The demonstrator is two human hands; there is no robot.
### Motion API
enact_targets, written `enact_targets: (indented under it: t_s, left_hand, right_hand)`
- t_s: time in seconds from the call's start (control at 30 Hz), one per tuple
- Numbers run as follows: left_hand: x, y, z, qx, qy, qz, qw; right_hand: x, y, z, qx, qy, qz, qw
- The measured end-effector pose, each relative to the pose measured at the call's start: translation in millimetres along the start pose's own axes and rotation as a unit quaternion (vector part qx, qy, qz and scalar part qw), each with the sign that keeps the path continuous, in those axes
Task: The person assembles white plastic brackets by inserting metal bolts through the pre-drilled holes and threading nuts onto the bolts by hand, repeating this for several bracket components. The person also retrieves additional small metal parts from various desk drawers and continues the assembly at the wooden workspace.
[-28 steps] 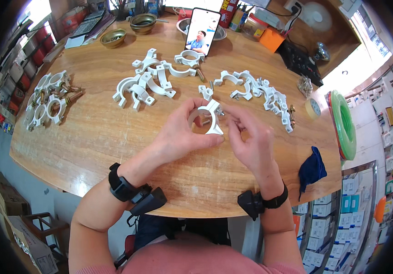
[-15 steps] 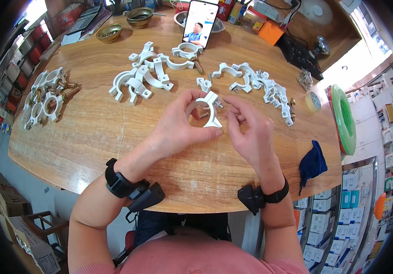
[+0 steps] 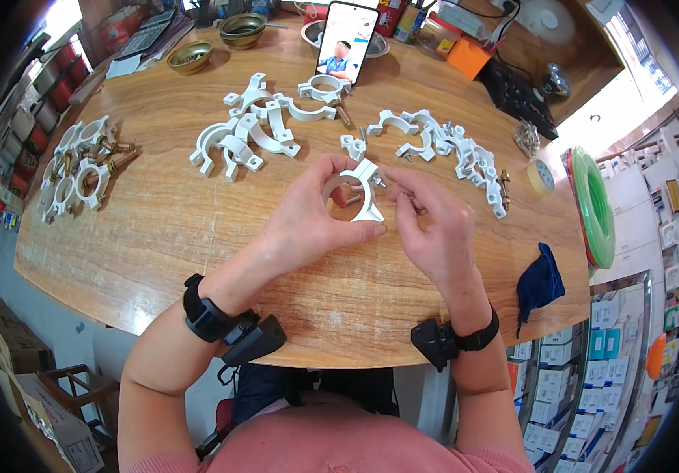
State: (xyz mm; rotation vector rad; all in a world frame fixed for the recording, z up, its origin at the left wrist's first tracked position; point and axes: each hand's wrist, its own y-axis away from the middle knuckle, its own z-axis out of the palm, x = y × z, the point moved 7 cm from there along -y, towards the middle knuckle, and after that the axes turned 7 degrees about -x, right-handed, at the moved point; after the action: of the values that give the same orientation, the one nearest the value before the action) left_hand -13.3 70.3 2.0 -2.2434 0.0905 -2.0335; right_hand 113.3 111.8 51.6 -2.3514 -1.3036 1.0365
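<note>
My left hand (image 3: 308,209) grips a white pipe clamp (image 3: 369,206) upright, its fingers behind the ring and its thumb along the lower edge. A small metal screw (image 3: 379,181) sticks out at the clamp's upper right side. Just right of that screw is my right hand (image 3: 434,221), its fingers curled and pressed together; whatever they pinch, if anything, is hidden. Beyond the hands lie a smaller white clamp piece (image 3: 352,146), loose white clamp halves (image 3: 264,138) and, to the right, a cluster of white half clamps with screws (image 3: 466,150).
Assembled clamps with brass-coloured bolts (image 3: 63,193) lie at the left. A phone (image 3: 346,43) stands at the back near brass bowls (image 3: 190,57). On the right are a tape roll (image 3: 540,176), a dark blue cloth (image 3: 542,280) and green coiled tubing (image 3: 594,209) by the table's edge.
Almost nothing differs. Both hands keep their places, with the clamp in my left hand and my right fingers beside its screw; only a tiny shift shows.
</note>
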Motion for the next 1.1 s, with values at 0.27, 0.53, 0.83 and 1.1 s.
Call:
enact_targets:
  t_s: [0.27,0.53,0.83,1.1]
  left_hand:
    - [-1,1,1,-0.005,0.018,0.002,1.000]
    - [2,2,1,-0.004,0.018,0.000,1.000]
    - [-3,0,0,0.000,0.019,-0.002,1.000]
    - [5,-1,2,-0.013,0.030,0.004,0.999]
  right_hand:
    - [-1,-1,-2,-0.005,-0.024,0.023,0.999]
    - [-3,0,0,0.002,-0.021,-0.017,1.000]
    - [-3,-1,0,-0.002,-0.014,-0.023,1.000]
    - [3,2,1,-0.009,0.002,-0.010,1.000]
